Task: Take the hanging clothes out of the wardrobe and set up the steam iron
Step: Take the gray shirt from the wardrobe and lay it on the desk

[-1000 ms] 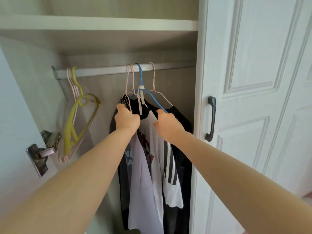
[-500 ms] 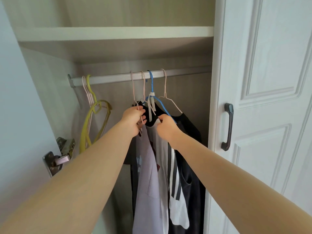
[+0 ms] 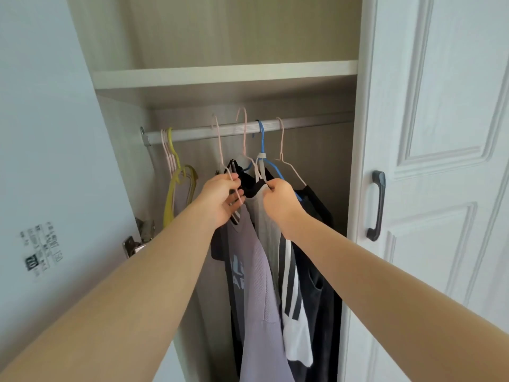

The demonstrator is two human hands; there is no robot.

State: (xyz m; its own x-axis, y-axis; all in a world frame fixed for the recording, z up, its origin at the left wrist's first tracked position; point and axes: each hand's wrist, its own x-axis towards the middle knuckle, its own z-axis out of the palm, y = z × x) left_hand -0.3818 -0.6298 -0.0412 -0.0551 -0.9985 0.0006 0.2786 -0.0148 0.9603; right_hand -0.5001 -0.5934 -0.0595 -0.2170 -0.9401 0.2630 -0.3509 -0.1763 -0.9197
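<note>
Two hands are working at the hanging clothes (image 3: 264, 285) inside the wardrobe (image 3: 355, 188), which are bunching together under the rail (image 3: 192, 132). The left grip (image 3: 223, 197) is holding a pink hanger (image 3: 219, 144), fingers curling round its wire shoulder, with the lilac top (image 3: 259, 271) hanging directly below the knuckles. That hanger's hook is riding slightly above the rail rather than sitting on it. The right grip (image 3: 281, 197) is pinching the striped shirt (image 3: 292, 299) at its dark collar, just under the neck of the blue hanger (image 3: 261, 139), whose hook is sitting on the rail. A dark garment (image 3: 316, 271) is hanging to the right of that hand, touching the shirt. Several empty hangers (image 3: 176, 172), yellow and pink, are dangling well apart at the rail's left end. Beside the opening, the closed door (image 3: 440, 188) is showing its dark handle (image 3: 376, 205).
</note>
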